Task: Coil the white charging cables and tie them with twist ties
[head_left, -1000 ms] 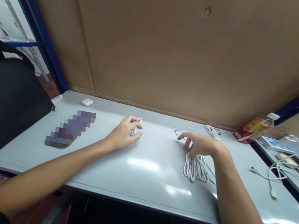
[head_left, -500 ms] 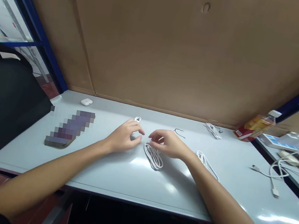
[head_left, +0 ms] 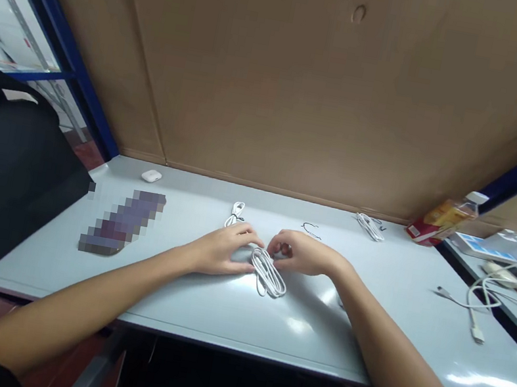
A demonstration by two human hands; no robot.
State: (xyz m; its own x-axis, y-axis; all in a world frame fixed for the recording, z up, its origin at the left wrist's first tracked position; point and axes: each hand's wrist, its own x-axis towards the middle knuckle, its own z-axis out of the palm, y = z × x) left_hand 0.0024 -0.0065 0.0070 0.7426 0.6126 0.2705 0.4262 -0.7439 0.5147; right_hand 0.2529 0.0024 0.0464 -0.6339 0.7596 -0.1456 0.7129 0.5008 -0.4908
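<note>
Left hand (head_left: 223, 252) shifts to coiled white cable (head_left: 269, 275), likely pliable, best pinched mid-bundle; its grip and right hand's (head_left: 305, 254) indeterminable.

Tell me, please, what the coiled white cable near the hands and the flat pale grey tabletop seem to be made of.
The coiled white cable looks sheathed in smooth plastic or rubber: its loops are even and rounded. The flat pale grey tabletop may be laminate or painted metal; bright reflections show its glossy finish.
</note>
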